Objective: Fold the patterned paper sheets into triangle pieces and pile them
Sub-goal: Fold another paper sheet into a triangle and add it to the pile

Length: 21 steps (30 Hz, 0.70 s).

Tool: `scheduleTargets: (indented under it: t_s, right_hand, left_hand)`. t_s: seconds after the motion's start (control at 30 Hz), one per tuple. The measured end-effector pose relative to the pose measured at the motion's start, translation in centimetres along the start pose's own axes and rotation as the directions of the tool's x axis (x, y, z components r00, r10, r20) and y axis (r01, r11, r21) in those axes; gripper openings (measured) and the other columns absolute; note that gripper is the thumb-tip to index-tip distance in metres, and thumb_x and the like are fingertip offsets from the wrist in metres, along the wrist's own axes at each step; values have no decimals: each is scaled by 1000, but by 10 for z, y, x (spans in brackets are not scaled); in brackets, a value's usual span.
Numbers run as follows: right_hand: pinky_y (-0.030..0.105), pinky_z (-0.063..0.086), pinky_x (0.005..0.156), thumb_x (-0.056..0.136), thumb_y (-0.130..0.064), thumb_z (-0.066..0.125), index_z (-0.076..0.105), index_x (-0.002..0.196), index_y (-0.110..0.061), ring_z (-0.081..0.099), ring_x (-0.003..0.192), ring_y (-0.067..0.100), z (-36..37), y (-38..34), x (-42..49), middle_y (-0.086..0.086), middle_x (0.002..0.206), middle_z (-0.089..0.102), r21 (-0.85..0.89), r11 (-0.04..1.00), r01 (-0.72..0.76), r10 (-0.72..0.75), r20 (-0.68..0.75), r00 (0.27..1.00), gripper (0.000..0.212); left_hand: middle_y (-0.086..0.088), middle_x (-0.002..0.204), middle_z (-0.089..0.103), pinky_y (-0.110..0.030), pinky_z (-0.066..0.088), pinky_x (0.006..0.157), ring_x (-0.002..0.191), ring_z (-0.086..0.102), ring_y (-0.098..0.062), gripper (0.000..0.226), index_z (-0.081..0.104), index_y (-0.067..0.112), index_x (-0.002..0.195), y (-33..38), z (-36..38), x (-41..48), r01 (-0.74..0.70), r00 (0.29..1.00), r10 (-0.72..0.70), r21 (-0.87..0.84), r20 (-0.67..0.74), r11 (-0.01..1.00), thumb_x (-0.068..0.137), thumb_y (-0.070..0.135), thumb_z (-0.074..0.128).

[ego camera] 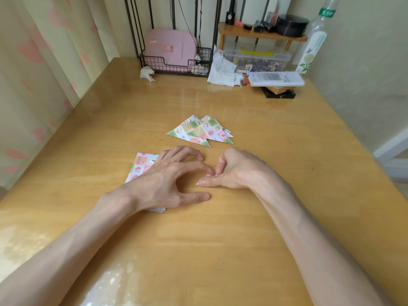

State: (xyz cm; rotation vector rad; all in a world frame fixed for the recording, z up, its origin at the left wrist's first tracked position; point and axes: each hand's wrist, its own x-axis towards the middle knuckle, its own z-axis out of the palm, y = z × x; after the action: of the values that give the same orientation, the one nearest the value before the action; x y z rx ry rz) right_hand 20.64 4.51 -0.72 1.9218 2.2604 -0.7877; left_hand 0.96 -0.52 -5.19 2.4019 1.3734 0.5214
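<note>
Small pink-white patterned paper piece (pixel 203 179) on glossy yellow wooden table (pixel 220 239), betw. hands. R hand (pixel 234 171) pinches it, thumb+index. L hand (pixel 167 180) spread wide, index tip on piece. I'd align edges, then crease hard. Pile of patterned paper triangles (pixel 199 131) just beyond.

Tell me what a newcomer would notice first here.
Two hands meet at mid-table: the right hand pinches a small folded piece, and the left hand arches beside it over a stack of patterned sheets. Just beyond them a pile of bright folded triangles lies on the table.
</note>
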Motion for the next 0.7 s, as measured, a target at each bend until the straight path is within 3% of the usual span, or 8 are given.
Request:
scheduleTargets:
  t_s: [0.1,0.2,0.27,0.4,0.47,0.6,0.7]
  right_hand:
    - [31,50,83,62,-72,83,63,88,-30,62,96,14,6,11,-5,-14,94,66,97,995,38,-34,-45,998,54]
    - [28,38,60,68,-65,85,62,83,-28,53,71,7,9,22,-8,-15,72,54,167,981,99,-83,-102,991,46]
    - [27,34,57,69,-65,83,60,80,-29,52,69,7,13,22,-8,-16,69,52,128,985,117,-97,-149,984,45]
    - [30,44,70,63,-71,83,61,82,-30,59,90,11,15,30,-10,-18,85,56,133,984,122,-92,-212,973,50]
    - [27,40,64,61,-68,86,61,79,-31,54,84,8,11,41,-12,-18,80,49,182,976,117,-79,-204,976,48]
    - [29,40,80,65,-64,86,62,84,-34,54,102,13,9,52,-9,-19,90,47,122,983,136,-106,-227,968,43]
    - [30,37,85,66,-66,83,61,86,-35,53,104,14,13,52,-9,-17,93,47,101,983,152,-123,-251,960,43]
  left_hand:
    - [23,137,38,-40,29,114,139,32,-5,47,57,54,126,0,0,0,-8,1000,8,10,3,1000,84,72,65]
    - [24,137,38,-40,28,115,139,32,-5,47,55,54,127,-1,-1,-1,-11,1000,11,19,11,1000,85,73,63]
    - [24,136,38,-39,29,114,138,32,-4,45,56,55,127,0,-1,-1,-12,1000,12,25,5,1000,87,74,60]
    - [24,131,42,-39,32,110,134,34,-2,32,58,55,122,2,1,0,1,999,1,41,-44,999,97,71,44]
    - [24,128,43,-38,34,107,131,37,-3,29,60,53,121,2,2,2,4,998,-1,46,-62,999,101,65,42]
    - [21,120,46,-33,32,98,124,40,-7,22,65,50,113,4,7,12,10,993,0,86,-117,996,100,60,50]
    - [20,117,47,-34,30,98,125,39,-11,22,66,49,108,6,13,14,30,987,-14,101,-162,994,96,62,54]
